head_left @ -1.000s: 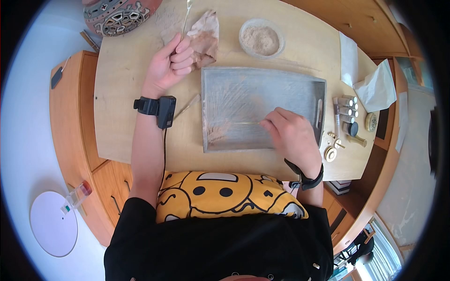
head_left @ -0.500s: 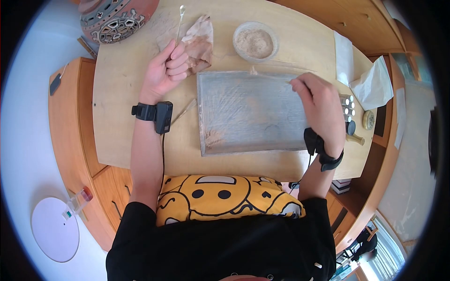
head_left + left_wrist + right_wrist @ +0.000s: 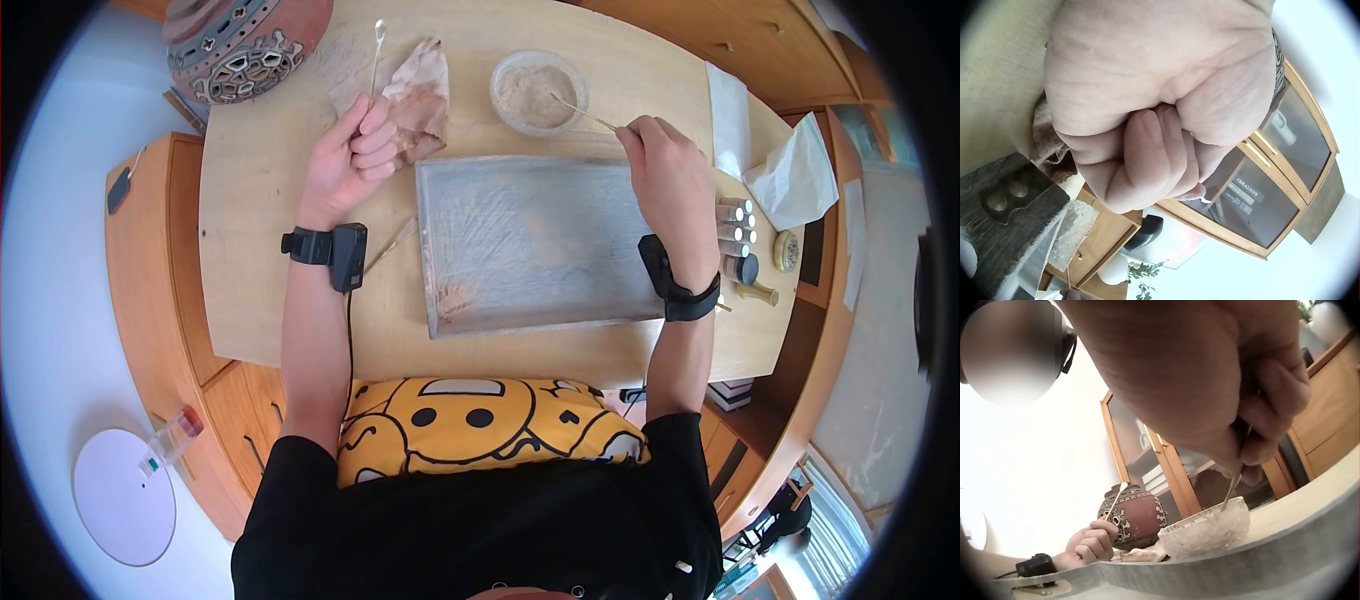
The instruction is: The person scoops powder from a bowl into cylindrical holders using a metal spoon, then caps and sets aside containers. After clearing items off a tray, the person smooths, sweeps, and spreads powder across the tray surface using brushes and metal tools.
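My left hand (image 3: pixel 350 165) grips a slender gold-coloured spoon (image 3: pixel 377 58) upright, its small bowl end at the top, above the left side of the table. In the left wrist view the fingers are curled into the palm. My right hand (image 3: pixel 672 190), over the tray's right end, pinches a thin metal tool (image 3: pixel 590 115). The tool's far tip reaches into a textured glass bowl (image 3: pixel 1210 532) of pale brown powder (image 3: pixel 530 92). Below the bowl lies a grey tray (image 3: pixel 540 255), with powder streaks on its surface.
A stained cloth (image 3: pixel 425 95) lies beyond the left hand, near a patterned clay pot (image 3: pixel 245 50). Between left wrist and tray lies a thin brush-like tool (image 3: pixel 393 247). Small capped jars (image 3: pixel 737 230) and crumpled white paper (image 3: pixel 798 180) are at the right. A yellow cushion (image 3: pixel 470 440) fills the lap.
My right hand has moved from low over the tray up and to the right, bringing the thin tool's tip into the bowl. My left hand keeps holding the spoon with little movement.
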Motion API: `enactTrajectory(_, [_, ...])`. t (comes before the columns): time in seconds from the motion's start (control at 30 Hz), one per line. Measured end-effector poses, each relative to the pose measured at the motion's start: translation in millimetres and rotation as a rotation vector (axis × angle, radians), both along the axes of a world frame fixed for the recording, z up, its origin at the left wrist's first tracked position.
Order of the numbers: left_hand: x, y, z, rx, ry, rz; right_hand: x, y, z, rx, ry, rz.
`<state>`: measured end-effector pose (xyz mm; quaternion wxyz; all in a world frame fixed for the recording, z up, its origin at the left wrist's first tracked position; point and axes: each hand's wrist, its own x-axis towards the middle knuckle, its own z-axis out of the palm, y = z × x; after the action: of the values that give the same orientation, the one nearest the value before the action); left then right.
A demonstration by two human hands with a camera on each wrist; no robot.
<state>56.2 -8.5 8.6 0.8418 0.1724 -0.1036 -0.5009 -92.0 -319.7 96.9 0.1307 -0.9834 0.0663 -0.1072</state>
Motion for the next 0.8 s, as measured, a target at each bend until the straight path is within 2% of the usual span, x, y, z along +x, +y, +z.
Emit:
enactTrajectory(0.07, [0.4, 0.4, -0.6, 0.0, -0.008, -0.003, -4.1, 3.7, 3.3, -0.042, 0.019, -0.015])
enactTrajectory(0.17, [-0.6, 0.8, -0.4, 0.016, -0.013, 0.011, -19.6, 19.3, 18.3, 0.025, -0.024, -0.047])
enactTrajectory(0.23, [-0.8, 1.4, -0.2, 0.035, -0.008, 0.018, -36.6, 27.7, 21.6, 0.216, 0.091, 0.146])
enactTrajectory(0.27, [0.0, 1.2, -0.6, 0.027, -0.017, 0.007, -43.5, 36.8, 23.2, 0.187, 0.195, 0.183])
enactTrajectory(0.3, [0.7, 0.5, -1.0, 0.017, -0.028, -0.005, -47.5, 39.6, 19.1, 0.189, 0.197, 0.183])
enactTrajectory(0.37, [1.2, 0.2, -1.8, 0.011, -0.034, -0.007, -55.0, 43.8, 4.5, 0.227, 0.367, 0.401])
enactTrajectory(0.4, [1.3, 0.4, -2.0, 0.004, -0.041, -0.009, -57.0, 46.4, 2.2, 0.198, 0.404, 0.408])
enactTrajectory(0.53, [1.7, -0.1, -1.3, -0.007, -0.039, -0.019, -58.7, 54.4, -8.8, 0.161, 0.4, 0.42])
enactTrajectory(0.6, [1.6, -0.1, -1.0, -0.005, -0.034, -0.019, -58.9, 61.2, -15.4, 0.133, 0.28, 0.472])
enactTrajectory(0.8, [1.3, -0.4, 0.5, 0.0, -0.046, -0.01, -59.7, 79.8, -21.9, 0.148, 0.242, 0.542])
